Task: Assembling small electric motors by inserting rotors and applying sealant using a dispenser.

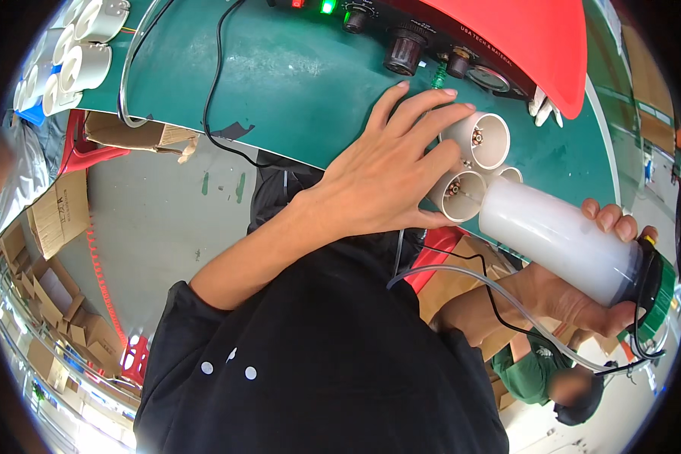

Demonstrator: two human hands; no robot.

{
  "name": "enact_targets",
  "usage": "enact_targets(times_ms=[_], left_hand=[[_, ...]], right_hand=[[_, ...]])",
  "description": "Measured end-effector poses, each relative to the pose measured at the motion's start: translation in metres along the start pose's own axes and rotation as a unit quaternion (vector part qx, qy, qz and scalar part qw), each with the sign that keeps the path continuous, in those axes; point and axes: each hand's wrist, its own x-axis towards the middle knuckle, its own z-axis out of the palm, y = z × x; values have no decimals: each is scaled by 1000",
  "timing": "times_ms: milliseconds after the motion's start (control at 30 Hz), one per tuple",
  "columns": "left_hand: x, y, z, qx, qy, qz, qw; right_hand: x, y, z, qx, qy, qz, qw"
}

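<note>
Syringe (556,231) is in my right grip (579,299), closed around its rear; the long axis points leftward and away, needle (472,199) toward the near cup (467,211). My left grip (390,170), spread open, touches this cup with the thumb.

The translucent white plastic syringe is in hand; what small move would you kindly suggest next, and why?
Perhaps ease the syringe slightly toward the coppery metal fitting in the round white cup: its thin needle points there, contact is unclear, and the left hand rests against the cup.
</note>
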Motion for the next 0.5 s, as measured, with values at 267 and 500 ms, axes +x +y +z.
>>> enact_targets(times_ms=[267,500], left_hand=[[0,0,1,1,1,3,1000],[-1,0,2,4,2,1,1000]], right_hand=[[-4,-3,-5,-42,-35,-12,998],[-4,-2,-7,-30,-51,-15,998]])
